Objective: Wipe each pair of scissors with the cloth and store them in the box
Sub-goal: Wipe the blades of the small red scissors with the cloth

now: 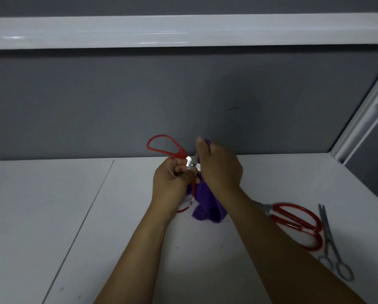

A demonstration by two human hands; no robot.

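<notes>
My left hand (pixel 172 178) grips a pair of red-handled scissors (pixel 161 145) near the pivot, held above the white table (pixel 52 216). One handle loop sticks up to the left, the other shows below my wrist. My right hand (pixel 218 167) holds a purple cloth (pixel 205 205) wrapped around the blades, which are hidden; the cloth hangs down under both hands. A second pair of red-handled scissors (pixel 297 222) lies on the table at the right, partly behind my right forearm. Small silver scissors (pixel 330 244) lie beside it. No box is in view.
A grey partition wall (pixel 118 106) stands right behind the table, with a white shelf (pixel 183 31) overhead. A white frame post (pixel 363 115) rises at the right. A seam (pixel 85 216) runs down the tabletop on the left.
</notes>
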